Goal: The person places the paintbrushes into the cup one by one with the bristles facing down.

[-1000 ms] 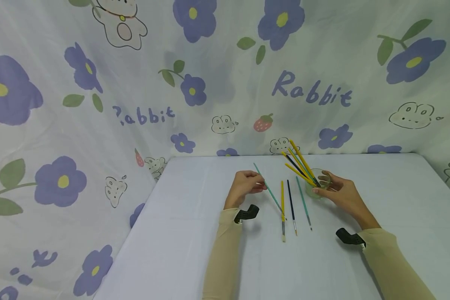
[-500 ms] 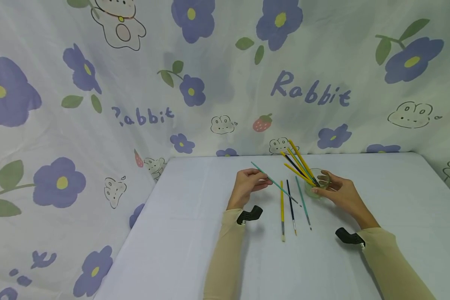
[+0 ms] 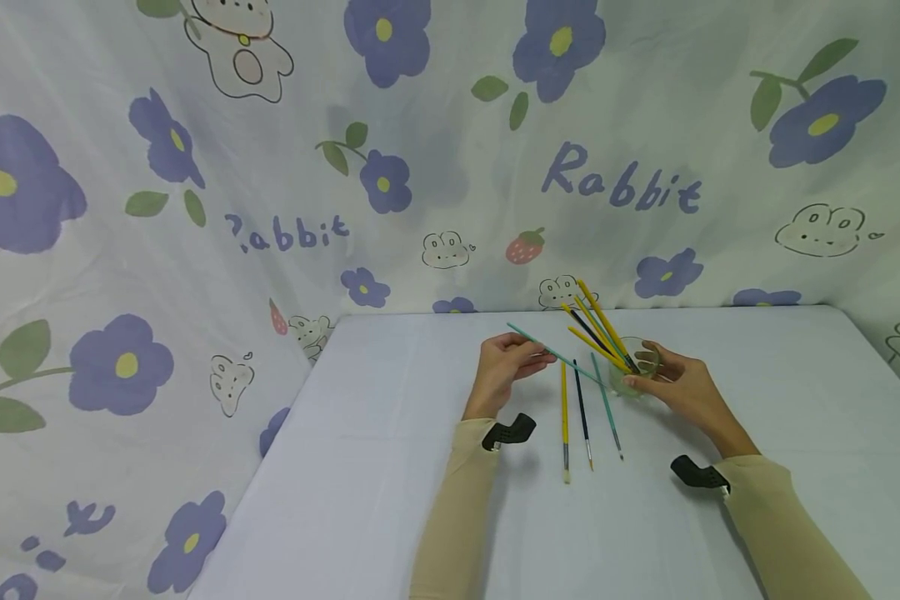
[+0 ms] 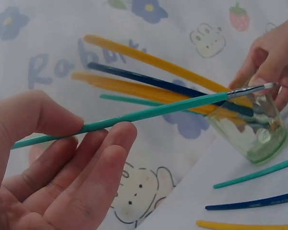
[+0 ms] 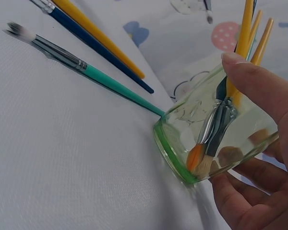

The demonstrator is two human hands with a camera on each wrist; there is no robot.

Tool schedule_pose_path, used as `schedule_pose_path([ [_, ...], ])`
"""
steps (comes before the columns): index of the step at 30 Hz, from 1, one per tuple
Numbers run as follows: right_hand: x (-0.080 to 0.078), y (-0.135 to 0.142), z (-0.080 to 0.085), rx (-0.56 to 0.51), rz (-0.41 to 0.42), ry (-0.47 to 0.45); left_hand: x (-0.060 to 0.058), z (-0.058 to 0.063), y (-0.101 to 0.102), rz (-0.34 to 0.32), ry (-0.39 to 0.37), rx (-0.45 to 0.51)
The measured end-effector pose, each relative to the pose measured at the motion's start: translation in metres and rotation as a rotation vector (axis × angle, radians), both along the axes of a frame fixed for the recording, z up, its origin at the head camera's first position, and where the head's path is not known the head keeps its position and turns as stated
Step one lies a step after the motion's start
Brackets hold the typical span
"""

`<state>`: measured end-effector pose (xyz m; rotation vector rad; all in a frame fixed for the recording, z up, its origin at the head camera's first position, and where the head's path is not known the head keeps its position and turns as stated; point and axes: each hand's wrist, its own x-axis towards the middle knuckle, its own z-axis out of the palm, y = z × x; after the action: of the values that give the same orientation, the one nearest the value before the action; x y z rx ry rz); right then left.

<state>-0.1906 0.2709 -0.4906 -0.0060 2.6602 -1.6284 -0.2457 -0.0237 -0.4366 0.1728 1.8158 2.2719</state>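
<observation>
My left hand (image 3: pixel 506 367) pinches a teal paintbrush (image 4: pixel 158 111) between thumb and fingers, its bristle end pointing right toward a greenish glass cup (image 5: pixel 177 129). In the left wrist view the brush's metal ferrule overlaps the cup's mouth. My right hand (image 3: pixel 686 387) grips the cup around its side, thumb near the rim. The cup leans to the left and holds several brushes, bristles down, with yellow handles (image 3: pixel 596 304), a dark blue handle (image 4: pixel 134 76) and a teal handle sticking out over the rim.
Three paintbrushes lie side by side on the white table (image 3: pixel 330 500), left of the cup: a yellow paintbrush (image 3: pixel 565 404), a dark blue paintbrush (image 3: pixel 582 412) and a teal paintbrush (image 3: pixel 608 408). Behind the table hangs a flower-and-rabbit printed cloth (image 3: pixel 450 183).
My left hand has moved to the right and swung the teal brush from steeply slanted to flatter, its bristle end now nearer the cup. The right hand and cup stay in place.
</observation>
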Motion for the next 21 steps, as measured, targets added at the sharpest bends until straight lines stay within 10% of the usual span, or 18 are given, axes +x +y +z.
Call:
schedule_pose_path([
  [21, -0.002, 0.001, -0.001, 0.005, -0.012, -0.011, -0.002, 0.014, 0.023, 0.059, 0.071, 0.038],
])
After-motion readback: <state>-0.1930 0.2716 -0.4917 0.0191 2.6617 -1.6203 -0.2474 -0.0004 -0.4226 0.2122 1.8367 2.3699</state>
